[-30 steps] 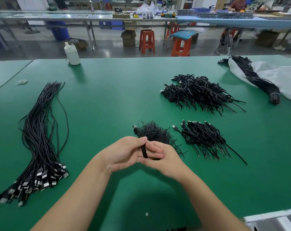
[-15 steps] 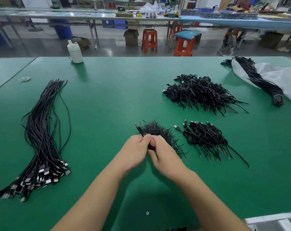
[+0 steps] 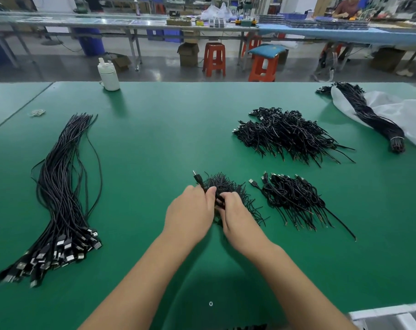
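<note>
Left hand [image 3: 190, 210] and right hand [image 3: 237, 215] meet thumb to thumb at the near edge of a heap of thin black wire ties [image 3: 228, 185] on the green table [image 3: 154, 139]. My left fingers are curled round a folded cable [image 3: 198, 179]. Its plug end pokes up and away from my left knuckles, over the heap's left edge. My right fingertips are bent and pinch the cable's loops beside my left thumb. Whether a tie is also caught between them I cannot tell, since black lies on black.

A second ago both hands were nearer my body, short of the heap, with one loop of the cable showing between them. They have since moved forward and down until my fingers reach the heap. I take that to mean the folding is finished and I am now going for a tie to bind the coil.

Just right of the heap lies a small pile of tied cables [image 3: 292, 196]. Farther back and right of the heap is a larger pile of tied cables [image 3: 290, 132]. Well to the heap's left, a long sheaf of loose USB cables [image 3: 64, 186] waits, plugs toward me. Far right of the heap, a bound bundle [image 3: 373, 120] rests on a white plastic bag [image 3: 406, 113].
</note>
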The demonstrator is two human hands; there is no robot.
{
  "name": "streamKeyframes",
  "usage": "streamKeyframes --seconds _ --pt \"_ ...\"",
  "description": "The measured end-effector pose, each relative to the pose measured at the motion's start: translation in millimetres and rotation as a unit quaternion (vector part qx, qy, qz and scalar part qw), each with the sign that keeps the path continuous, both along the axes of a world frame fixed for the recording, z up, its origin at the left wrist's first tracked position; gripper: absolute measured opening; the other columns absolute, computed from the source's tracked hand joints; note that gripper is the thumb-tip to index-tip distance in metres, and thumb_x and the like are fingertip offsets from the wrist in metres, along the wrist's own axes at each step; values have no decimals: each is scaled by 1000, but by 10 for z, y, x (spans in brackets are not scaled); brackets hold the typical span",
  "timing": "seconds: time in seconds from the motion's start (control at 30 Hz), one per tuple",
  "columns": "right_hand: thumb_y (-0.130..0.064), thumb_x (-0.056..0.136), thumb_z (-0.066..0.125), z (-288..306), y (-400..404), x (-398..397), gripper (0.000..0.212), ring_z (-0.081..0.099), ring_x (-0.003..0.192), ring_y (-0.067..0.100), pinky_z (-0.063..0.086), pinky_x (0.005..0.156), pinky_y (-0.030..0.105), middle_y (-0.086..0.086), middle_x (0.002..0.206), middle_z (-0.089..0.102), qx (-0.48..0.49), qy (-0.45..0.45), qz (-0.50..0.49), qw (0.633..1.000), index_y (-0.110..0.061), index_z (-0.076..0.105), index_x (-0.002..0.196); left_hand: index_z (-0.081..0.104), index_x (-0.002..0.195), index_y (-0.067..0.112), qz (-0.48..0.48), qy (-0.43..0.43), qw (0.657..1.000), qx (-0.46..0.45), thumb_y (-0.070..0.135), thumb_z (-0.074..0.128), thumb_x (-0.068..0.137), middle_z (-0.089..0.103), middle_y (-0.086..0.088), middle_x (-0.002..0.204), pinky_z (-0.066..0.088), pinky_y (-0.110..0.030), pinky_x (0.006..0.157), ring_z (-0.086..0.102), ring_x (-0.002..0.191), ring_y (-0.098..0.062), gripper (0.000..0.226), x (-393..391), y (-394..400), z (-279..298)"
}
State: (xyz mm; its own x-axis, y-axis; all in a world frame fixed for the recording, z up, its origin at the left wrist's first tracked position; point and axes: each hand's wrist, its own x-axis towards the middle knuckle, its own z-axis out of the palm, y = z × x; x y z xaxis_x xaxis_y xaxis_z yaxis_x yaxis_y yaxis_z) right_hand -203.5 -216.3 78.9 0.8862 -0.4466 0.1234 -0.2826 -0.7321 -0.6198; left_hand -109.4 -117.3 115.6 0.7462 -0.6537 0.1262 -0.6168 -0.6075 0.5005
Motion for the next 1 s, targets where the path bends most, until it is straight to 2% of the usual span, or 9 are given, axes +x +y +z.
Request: streamKeyframes --seconds 0.17,0.27,0.33,0.4,0.5,0.67,0.83,0.93,1.0 --pt "-18 104 35 -27 32 -60 21 56 96 33 45 85 50 10 112 49 -2 26 7 1000 -10 45 121 57 90 22 -97 136 983 -71 46 56 94 55 10 65 36 -16 57 52 62 -2 24 129 7 -35" --pt "-20 105 34 -53 26 -56 34 56 111 31 45 95 47 9 125 52 18 33 21 999 -18 41 138 61 82 25 -126 123 982 -74 37 64 90 52 12 57 37 -12 54 48 53 3 15 194 -4 -62" --pt "-20 105 36 -34 32 -32 48 51 126 19 40 107 30 -3 141 50 63 29 41 997 -28 30 152 62 79 25 -130 104 985 -52 32 64 90 53 11 58 37 -12 55 49 55 6 13 230 -30 -81" --pt "-21 105 38 -42 36 -14 53 58 107 -2 41 90 9 -28 125 52 159 24 63 985 -35 24 154 59 75 27 -130 85 987 -34 30 63 90 53 11 60 37 -12 56 50 57 6 16 265 -60 -80" --pt "-27 107 33 -99 -5 -11 35 43 57 -1 42 60 20 -30 64 48 291 12 40 956 -39 46 137 58 75 27 -134 81 987 -28 30 63 91 58 8 64 36 -13 54 48 55 2 16 308 -111 -72" --pt "-22 107 33 -97 -37 -3 32 40 54 0 37 61 24 -22 56 50 237 -13 2 971 -40 47 85 61 79 25 -150 123 980 -46 27 62 91 64 14 57 35 -13 53 52 53 1 12 284 -211 -82" --pt "-25 106 30 -204 -198 -68 31 44 51 16 39 57 32 -3 56 48 246 -12 -83 966 -18 45 80 61 105 14 -116 294 942 -113 24 56 99 63 -2 77 44 -30 62 51 62 -15 13 220 -264 -330" --pt "-29 107 28 -263 -313 -149 34 47 46 12 44 56 30 -3 51 52 275 -7 -142 951 -16 46 81 59 101 20 -90 86 989 75 36 50 100 56 0 99 47 -34 79 58 87 -19 19 187 -189 -653" --pt "-29 107 29 -310 -356 -188 35 50 51 15 46 59 34 -3 52 53 285 -14 -161 945 -15 46 80 54 96 24 -68 46 989 121 49 51 97 45 6 96 43 -33 72 54 83 -18 25 149 -142 -799"
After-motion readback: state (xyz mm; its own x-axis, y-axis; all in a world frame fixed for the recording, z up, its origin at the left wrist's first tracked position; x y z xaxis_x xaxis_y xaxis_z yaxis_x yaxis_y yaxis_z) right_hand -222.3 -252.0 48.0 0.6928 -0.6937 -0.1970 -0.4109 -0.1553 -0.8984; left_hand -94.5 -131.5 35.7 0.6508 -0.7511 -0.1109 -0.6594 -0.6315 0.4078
